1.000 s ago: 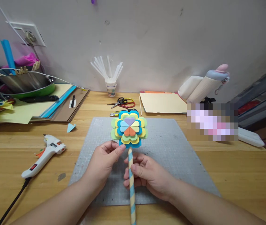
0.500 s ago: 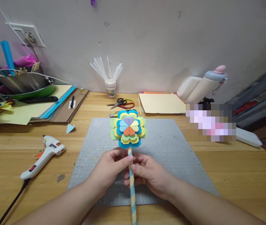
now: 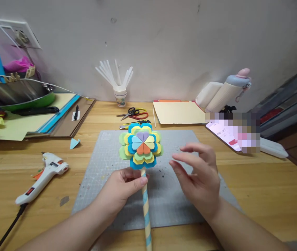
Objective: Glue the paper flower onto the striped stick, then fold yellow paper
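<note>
A layered paper flower (image 3: 142,145) in blue, yellow, green, purple and orange tops a paper stick (image 3: 145,205) with a blue and cream spiral. My left hand (image 3: 127,184) grips the stick just under the flower, thumb across its front. To the right of the flower, my right hand (image 3: 198,177) is raised and touches nothing, its fingers curved and apart from the thumb. Both hands are above a grey cutting mat (image 3: 174,209). The stick's lower end runs out of the picture.
A white glue gun (image 3: 44,177) lies at left. Behind the mat are scissors (image 3: 131,113), a cutter (image 3: 135,124), a paper cup of white sticks (image 3: 120,96) and cream paper (image 3: 180,112). A phone (image 3: 223,134) and a bottle (image 3: 229,90) are at right; a metal pot (image 3: 15,92) is far left.
My right hand has let go of the stick and moved right and up, its fingers spreading. My left hand still holds the stick. The whole view has shifted slightly.
</note>
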Tool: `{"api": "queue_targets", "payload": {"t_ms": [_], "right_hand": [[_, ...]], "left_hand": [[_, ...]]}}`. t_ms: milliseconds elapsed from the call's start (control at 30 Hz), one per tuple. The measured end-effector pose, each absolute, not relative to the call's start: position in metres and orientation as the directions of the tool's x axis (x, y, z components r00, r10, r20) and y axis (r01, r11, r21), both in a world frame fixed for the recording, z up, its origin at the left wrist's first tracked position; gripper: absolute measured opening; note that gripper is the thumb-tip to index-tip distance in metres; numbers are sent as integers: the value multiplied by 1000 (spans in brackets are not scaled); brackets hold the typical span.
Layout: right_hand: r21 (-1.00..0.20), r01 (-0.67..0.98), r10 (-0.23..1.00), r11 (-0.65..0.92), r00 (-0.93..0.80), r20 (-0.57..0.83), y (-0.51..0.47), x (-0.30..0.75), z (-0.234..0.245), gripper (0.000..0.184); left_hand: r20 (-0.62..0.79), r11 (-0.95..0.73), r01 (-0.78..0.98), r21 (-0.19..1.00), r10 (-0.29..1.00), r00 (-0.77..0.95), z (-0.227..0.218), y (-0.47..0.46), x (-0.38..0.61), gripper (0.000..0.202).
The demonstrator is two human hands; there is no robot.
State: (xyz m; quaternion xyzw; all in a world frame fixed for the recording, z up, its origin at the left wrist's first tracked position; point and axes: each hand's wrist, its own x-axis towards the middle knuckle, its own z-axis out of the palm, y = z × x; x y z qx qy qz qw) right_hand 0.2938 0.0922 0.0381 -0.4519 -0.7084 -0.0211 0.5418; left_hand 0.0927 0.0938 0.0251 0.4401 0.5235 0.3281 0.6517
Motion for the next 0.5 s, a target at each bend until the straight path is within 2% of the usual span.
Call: {"api": "queue_targets", "payload": {"t_ms": [67,133,300,500], "right_hand": [[-289,773,563,564,-105,820,93,292,42,23],[-226,814,566,535,-148,811,94,289,43,23],[-223,840,624,494,-164,764,96,285,37,27],[-248,827,636,504,-161,755,98,285,35,17]], "left_hand": [[-391,394,41,918,884,255,24,94,94,34],[-391,393,47,918,882,263,24,94,95,33],[-383,383,58,922,882,276,23,94,95,32],[-379,378,63,924,874,304,22,95,97,31]]}}
